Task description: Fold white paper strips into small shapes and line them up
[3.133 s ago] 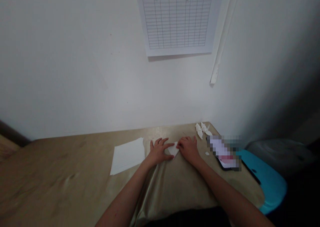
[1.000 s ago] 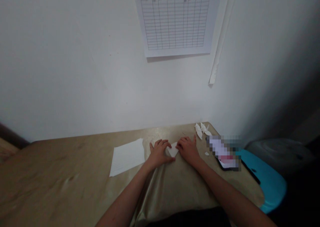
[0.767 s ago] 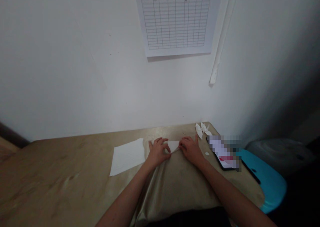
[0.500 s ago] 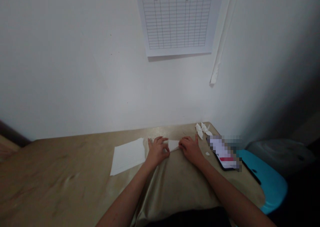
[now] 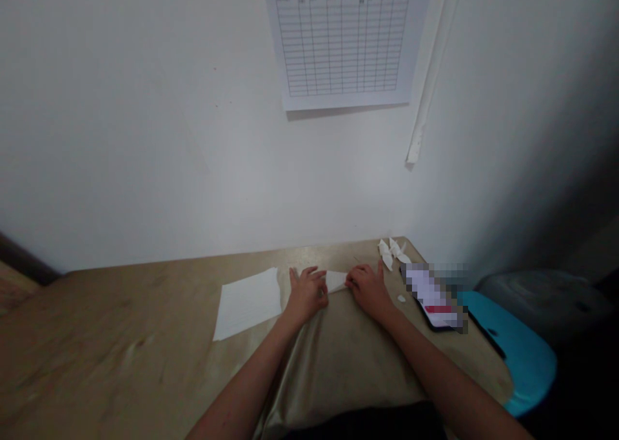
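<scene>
A small folded piece of white paper lies on the tan table between my two hands. My left hand has curled fingers pinching the paper's left end. My right hand grips its right end, fingers bent and thumb raised. Much of the paper is hidden under the fingertips. A stack of flat white sheets rests just left of my left hand.
Several folded white paper figures sit at the table's far right corner, a small white scrap nearer. A phone lies along the right edge beside a blue stool seat. A gridded chart hangs on the wall.
The paper went from a downward-pointing triangle pressed flat to a narrower strip held at both ends. Both hands shifted slightly away from me and their fingers curled tighter.
</scene>
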Tool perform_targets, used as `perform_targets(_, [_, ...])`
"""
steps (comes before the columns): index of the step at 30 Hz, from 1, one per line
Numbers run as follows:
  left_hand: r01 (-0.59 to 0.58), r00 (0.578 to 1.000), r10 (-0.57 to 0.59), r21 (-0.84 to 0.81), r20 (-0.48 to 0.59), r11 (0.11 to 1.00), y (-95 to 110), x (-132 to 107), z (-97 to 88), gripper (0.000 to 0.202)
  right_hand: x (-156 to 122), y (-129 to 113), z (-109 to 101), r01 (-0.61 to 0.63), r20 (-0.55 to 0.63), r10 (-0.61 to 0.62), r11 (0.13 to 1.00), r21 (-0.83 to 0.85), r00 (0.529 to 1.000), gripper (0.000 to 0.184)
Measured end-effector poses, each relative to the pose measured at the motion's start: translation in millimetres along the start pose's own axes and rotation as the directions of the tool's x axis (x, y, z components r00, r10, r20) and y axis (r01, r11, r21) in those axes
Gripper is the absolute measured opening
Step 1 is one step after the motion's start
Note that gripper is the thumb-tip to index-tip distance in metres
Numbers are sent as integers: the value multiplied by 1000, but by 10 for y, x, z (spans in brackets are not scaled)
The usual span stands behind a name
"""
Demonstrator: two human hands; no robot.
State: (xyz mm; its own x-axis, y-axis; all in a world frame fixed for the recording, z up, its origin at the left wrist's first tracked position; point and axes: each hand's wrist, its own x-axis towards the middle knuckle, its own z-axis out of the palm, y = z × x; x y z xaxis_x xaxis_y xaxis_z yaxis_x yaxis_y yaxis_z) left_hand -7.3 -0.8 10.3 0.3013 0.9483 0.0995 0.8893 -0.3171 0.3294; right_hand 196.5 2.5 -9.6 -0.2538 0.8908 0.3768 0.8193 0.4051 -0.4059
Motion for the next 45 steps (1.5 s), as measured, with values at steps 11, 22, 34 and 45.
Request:
perform_targets(11, [-2,1000,2,-2,-18,1000,-12,5,65,10,-1,-24,-9,17,-7,-17,1000,-27,1000,14])
perform_targets(22, [36,998,-40,-90,-41,995,-79,3,18,19,8,10,8,-2,8,2,1000,-22,1000,13])
perform_targets(34, [-75,996,69,-104,-58,992,-122,-54,-26,16,14,60,27,-48,17,47,997,61,999,13])
perform_targets(45, [-109,982,108,6,-155,994,-98,-29,6,11,29,57,21,-54,46,53,998,37,998,11])
